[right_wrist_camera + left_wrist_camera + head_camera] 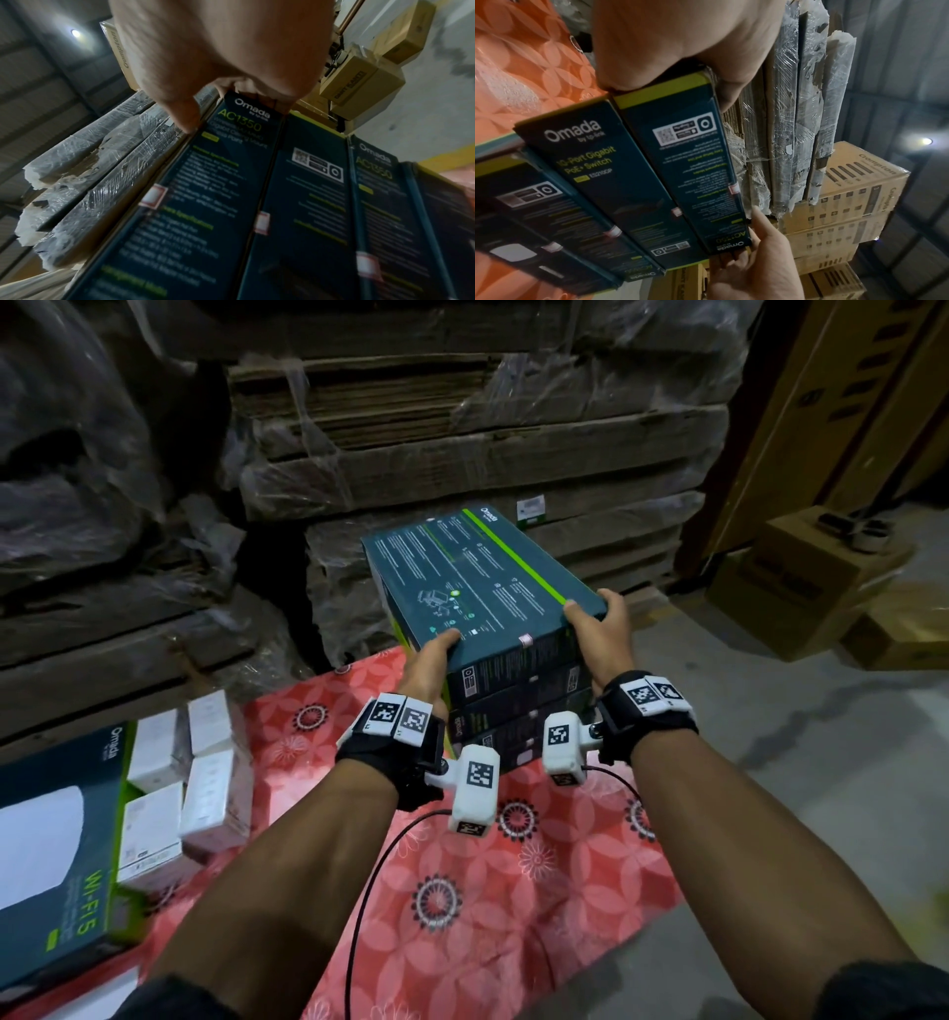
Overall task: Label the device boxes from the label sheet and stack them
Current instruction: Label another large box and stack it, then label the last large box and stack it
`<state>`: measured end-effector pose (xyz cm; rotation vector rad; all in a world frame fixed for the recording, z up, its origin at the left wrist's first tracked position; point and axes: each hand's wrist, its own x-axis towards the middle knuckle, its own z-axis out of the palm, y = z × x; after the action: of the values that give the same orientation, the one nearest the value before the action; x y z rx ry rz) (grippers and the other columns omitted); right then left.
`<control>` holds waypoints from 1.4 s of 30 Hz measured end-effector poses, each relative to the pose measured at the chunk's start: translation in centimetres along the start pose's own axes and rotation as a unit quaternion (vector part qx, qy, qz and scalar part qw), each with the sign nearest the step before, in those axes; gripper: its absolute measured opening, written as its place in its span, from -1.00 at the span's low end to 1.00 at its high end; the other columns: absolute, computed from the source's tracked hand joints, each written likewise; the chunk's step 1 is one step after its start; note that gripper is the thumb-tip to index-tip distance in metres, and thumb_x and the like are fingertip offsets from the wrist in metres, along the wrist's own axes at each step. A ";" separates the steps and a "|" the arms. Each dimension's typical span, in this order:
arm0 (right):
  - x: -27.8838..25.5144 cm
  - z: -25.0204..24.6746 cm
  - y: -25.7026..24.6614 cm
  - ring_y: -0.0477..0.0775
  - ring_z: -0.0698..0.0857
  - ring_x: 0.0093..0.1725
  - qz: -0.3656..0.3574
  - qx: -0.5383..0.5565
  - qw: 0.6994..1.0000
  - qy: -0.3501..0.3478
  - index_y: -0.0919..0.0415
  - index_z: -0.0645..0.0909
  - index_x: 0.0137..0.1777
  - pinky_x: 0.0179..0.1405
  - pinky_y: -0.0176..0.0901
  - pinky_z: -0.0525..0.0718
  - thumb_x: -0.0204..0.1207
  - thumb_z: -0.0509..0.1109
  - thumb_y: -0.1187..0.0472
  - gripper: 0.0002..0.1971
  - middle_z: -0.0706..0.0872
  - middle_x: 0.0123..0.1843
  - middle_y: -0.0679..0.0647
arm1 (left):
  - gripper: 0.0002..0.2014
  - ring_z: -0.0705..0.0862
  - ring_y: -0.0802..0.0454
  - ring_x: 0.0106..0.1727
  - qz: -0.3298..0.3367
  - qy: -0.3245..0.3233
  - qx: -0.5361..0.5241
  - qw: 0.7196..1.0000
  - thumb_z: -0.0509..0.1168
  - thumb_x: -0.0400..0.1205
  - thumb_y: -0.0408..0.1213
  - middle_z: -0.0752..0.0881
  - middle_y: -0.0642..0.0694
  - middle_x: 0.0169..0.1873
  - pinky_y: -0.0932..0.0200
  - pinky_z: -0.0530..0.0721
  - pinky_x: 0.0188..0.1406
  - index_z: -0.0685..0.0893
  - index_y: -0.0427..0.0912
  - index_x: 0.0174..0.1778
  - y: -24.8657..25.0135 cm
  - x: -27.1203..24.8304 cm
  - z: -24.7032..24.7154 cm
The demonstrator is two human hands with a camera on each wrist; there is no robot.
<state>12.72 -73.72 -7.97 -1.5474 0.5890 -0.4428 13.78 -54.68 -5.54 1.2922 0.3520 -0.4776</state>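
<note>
A dark teal device box (477, 577) with a green stripe lies on top of a stack of similar boxes (513, 716) on the red floral mat. My left hand (431, 660) grips its near left corner, thumb on top. My right hand (598, 629) grips its near right corner, thumb on the top face and fingers round the side. The left wrist view shows my left hand (680, 50) on the end of the top box (680, 162), with my right hand (757, 263) at the far end. In the right wrist view my right hand (226, 60) clasps the box end (218, 182). No label sheet is visible.
A large teal Wi-Fi box (56, 855) and several small white boxes (179, 788) lie at the left on the mat (513, 891). Shrink-wrapped flattened cardboard (411, 444) rises behind the stack. Brown cartons (811, 577) stand at the right on grey floor.
</note>
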 end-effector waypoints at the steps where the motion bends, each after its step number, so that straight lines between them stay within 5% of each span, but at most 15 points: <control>1: -0.4 0.0 0.2 0.04 0.57 0.26 0.001 0.010 1.000 0.015 0.23 0.34 0.58 0.35 -0.05 0.56 0.65 0.39 0.11 -0.45 0.54 0.29 0.04 | -0.68 0.78 0.00 -0.26 0.011 0.001 -0.002 1.000 0.20 0.73 -0.12 0.78 -0.09 -0.10 0.16 0.73 -0.39 0.63 -0.19 0.31 -0.1 -0.2 -0.1; 3: -1.3 0.0 1.0 0.11 0.60 0.29 -0.007 0.023 0.997 0.069 0.26 0.41 0.53 0.29 -0.12 0.55 0.68 0.34 0.05 -0.50 0.60 0.33 0.10 | -0.64 0.74 0.14 -0.25 0.050 0.011 -0.004 0.999 0.07 0.79 -0.07 0.73 0.03 -0.01 0.35 0.66 -0.48 0.57 -0.16 0.38 -0.6 -0.7 -0.3; 5: -2.7 0.1 2.8 0.19 0.63 0.28 -0.013 0.007 0.992 0.128 0.31 0.49 0.45 0.20 -0.17 0.53 0.68 0.33 0.07 -0.56 0.66 0.32 0.21 | -0.54 0.61 0.14 0.13 0.088 0.036 0.024 0.995 -0.08 0.82 -0.04 0.55 0.07 0.23 0.48 0.55 -0.09 0.45 -0.19 0.52 -1.7 -1.0 -1.3; 7: -4.9 0.4 5.4 0.23 0.61 0.30 -0.008 -0.023 0.987 0.159 0.33 0.51 0.43 0.27 -0.06 0.53 0.67 0.33 0.11 -0.59 0.64 0.33 0.27 | -0.46 0.44 -0.01 0.45 0.107 0.083 0.132 0.982 -0.13 0.81 0.05 0.39 -0.06 0.52 0.21 0.36 0.39 0.41 -0.22 0.55 -3.5 -0.8 -3.6; 8: -6.1 0.5 6.8 0.26 0.62 0.30 0.000 -0.037 0.987 0.159 0.35 0.53 0.40 0.29 -0.02 0.52 0.66 0.35 0.16 -0.61 0.64 0.32 0.30 | -0.47 0.45 -0.14 0.49 0.113 0.101 0.208 0.966 -0.09 0.79 0.07 0.41 -0.25 0.55 0.06 0.35 0.43 0.48 -0.21 0.48 -4.6 -0.4 -4.9; 10: -8.8 1.1 9.2 0.27 0.66 0.23 0.042 -0.083 0.990 0.105 0.34 0.61 0.29 0.21 -0.06 0.53 0.62 0.36 0.25 -0.72 0.70 0.24 0.30 | -0.52 0.54 -0.27 0.38 0.099 0.117 0.370 0.916 0.09 0.74 0.02 0.52 -0.42 0.43 0.02 0.47 0.30 0.55 -0.33 0.32 -6.7 0.3 -7.8; 14: -13.5 3.7 13.2 0.23 0.75 0.07 0.099 -0.189 0.971 -0.108 0.19 0.71 -0.02 0.07 -0.09 0.61 0.53 0.40 0.28 -0.91 0.81 0.01 0.20 | -0.49 0.54 -0.27 0.34 0.089 0.102 0.624 0.769 0.22 0.58 -0.03 0.57 -0.33 0.35 -0.08 0.56 0.33 0.55 -0.34 0.32 -10.1 -0.4 -12.8; 17: -16.2 6.4 14.3 0.26 0.74 0.15 0.059 -0.283 0.934 -0.209 0.16 0.75 0.12 0.15 -0.05 0.62 0.53 0.41 0.17 -0.79 0.81 0.10 0.17 | -0.46 0.31 -0.25 0.54 0.083 0.116 0.715 0.684 0.16 0.65 0.00 0.41 -0.26 0.50 -0.13 0.41 0.46 0.42 -0.27 0.47 -11.7 -1.6 -16.3; 20: -18.3 9.0 13.8 0.22 0.69 0.26 0.019 -0.325 0.901 -0.287 0.14 0.68 0.32 0.25 -0.09 0.60 0.58 0.36 0.16 -0.68 0.76 0.27 0.17 | -0.47 0.27 -0.23 0.56 0.087 0.136 0.744 0.648 0.15 0.64 0.00 0.42 -0.22 0.48 -0.18 0.34 0.49 0.44 -0.25 0.45 -12.6 -2.6 -19.3; 26: -22.1 15.0 12.5 0.18 0.61 0.42 -0.042 -0.382 0.843 -0.376 0.05 0.55 0.50 0.44 0.04 0.54 0.57 0.34 0.04 -0.52 0.63 0.48 0.10 | -0.49 0.23 -0.19 0.60 0.118 0.205 0.747 0.621 0.14 0.64 -0.03 0.36 -0.20 0.55 -0.09 0.21 0.54 0.40 -0.21 0.47 -12.5 -5.6 -25.2; 30: -24.5 19.9 11.3 0.18 0.57 0.46 -0.086 -0.398 0.822 -0.397 0.09 0.51 0.53 0.46 0.04 0.52 0.61 0.33 0.03 -0.51 0.60 0.51 0.12 | -0.47 0.16 -0.20 0.65 0.141 0.258 0.711 0.639 0.11 0.66 -0.09 0.29 -0.20 0.61 -0.12 0.17 0.60 0.32 -0.22 0.55 -10.6 -6.7 -30.2; 35: -28.7 27.2 9.1 0.19 0.62 0.38 -0.139 -0.359 0.837 -0.388 0.17 0.60 0.43 0.37 0.01 0.56 0.61 0.31 0.10 -0.59 0.67 0.42 0.14 | -0.45 0.14 -0.20 0.66 0.142 0.325 0.662 0.660 0.14 0.66 -0.09 0.28 -0.21 0.62 -0.11 0.15 0.61 0.33 -0.24 0.55 -8.0 -7.9 -38.7; 42: -34.2 37.8 9.2 0.26 0.68 0.28 -0.093 -0.381 0.836 -0.384 0.13 0.63 0.36 0.27 0.01 0.61 0.58 0.34 -0.02 -0.60 0.74 0.29 0.18 | -0.46 0.28 -0.25 0.55 0.048 0.397 0.590 0.702 0.24 0.59 -0.13 0.40 -0.28 0.51 -0.12 0.28 0.51 0.40 -0.34 0.44 -6.2 -8.4 -52.2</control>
<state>7.77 -22.98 -17.16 -2.3594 -0.0605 0.3502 4.16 -4.14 -19.13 2.7849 0.7450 0.0657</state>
